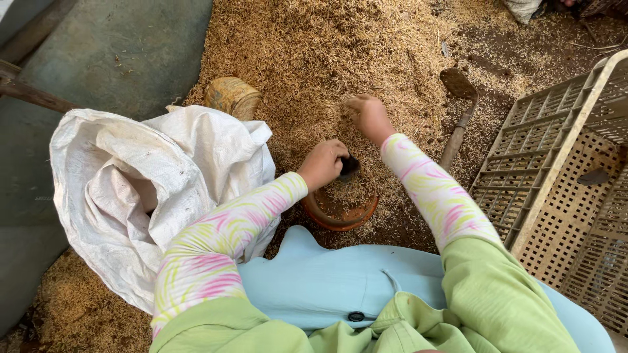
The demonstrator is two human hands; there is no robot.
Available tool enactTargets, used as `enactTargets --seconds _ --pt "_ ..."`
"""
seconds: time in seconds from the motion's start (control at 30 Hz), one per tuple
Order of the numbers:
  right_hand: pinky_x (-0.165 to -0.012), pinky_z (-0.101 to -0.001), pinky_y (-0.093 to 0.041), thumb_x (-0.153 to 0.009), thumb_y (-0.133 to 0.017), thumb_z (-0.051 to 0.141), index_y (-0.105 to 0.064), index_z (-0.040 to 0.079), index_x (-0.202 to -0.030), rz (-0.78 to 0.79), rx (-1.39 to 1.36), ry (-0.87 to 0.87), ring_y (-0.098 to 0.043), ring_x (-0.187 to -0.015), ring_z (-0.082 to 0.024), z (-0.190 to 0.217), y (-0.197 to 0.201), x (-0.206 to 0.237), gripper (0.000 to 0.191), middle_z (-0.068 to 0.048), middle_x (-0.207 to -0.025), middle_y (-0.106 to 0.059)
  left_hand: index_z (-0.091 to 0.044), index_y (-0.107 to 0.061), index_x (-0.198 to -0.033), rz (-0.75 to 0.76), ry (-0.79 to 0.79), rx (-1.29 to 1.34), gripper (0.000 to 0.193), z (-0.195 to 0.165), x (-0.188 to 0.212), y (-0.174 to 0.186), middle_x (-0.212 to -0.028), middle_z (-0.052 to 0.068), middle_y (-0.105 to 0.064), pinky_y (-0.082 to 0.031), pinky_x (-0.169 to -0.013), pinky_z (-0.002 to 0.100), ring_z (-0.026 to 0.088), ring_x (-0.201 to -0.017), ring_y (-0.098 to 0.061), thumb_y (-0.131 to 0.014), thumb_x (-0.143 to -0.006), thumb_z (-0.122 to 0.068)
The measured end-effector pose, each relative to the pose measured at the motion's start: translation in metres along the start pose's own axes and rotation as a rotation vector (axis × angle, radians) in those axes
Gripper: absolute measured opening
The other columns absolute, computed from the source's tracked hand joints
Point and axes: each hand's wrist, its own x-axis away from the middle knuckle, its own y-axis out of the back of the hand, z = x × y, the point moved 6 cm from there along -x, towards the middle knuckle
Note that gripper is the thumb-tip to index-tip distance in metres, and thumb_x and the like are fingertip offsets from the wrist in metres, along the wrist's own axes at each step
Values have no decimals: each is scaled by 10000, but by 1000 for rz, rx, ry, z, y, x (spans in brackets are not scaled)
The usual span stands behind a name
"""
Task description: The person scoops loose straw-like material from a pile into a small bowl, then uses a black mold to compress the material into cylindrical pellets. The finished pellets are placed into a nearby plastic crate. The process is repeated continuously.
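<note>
My left hand (322, 163) is closed around a small dark object (348, 167) at the rim of a round terracotta pot (340, 210), which is partly filled with straw-coloured husks. My right hand (369, 117) reaches past the pot into the wide pile of husks (327, 52) on the ground, fingers curled into the loose material. Both arms wear pink, yellow and white patterned sleeves under green cloth.
A big white woven sack (131, 189) lies open at my left. A small yellowish can (232, 97) rests on its side beyond the sack. A hand trowel (456, 111) lies on the husks at right. A beige plastic crate (562, 170) stands at far right. Grey concrete (104, 52) shows at upper left.
</note>
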Motion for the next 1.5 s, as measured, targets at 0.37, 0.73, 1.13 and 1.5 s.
enactTargets --seconds 0.37,0.73,1.13,1.5 --pt "-773 -320 -488 -830 -805 148 -669 146 -1365 458 -858 -458 -673 -925 -156 27 26 84 552 -50 -1059 -782 -24 -765 -1029 59 396 133 198 29 13 -10 -1013 177 -751 -588 -841 389 293 -853 -746 -695 -843 -30" --pt "-811 -424 -584 -822 -601 -88 -575 -28 -1202 219 -8 324 -675 -964 -346 63 5 143 386 -210 -1109 -631 0 -768 -988 -93 221 117 228 8 31 -15 -1058 169 -732 -543 -939 395 310 -978 -705 -706 -772 40" --pt "-886 -394 -596 -954 -621 46 -663 78 -1256 141 -140 -129 -713 -928 -266 -2 15 42 306 -204 -1270 -633 23 -768 -1040 -37 143 62 268 25 20 -13 -1223 185 -708 -514 -1046 382 330 -1060 -703 -623 -814 36" --pt "-1044 -386 -539 -918 -753 121 -689 110 -1327 17 -86 -82 -675 -1116 -284 -16 -13 21 414 -168 -1316 -677 0 -760 -1012 -114 100 -23 222 8 14 15 -1092 133 -748 -508 -1028 417 316 -1064 -680 -624 -838 19"
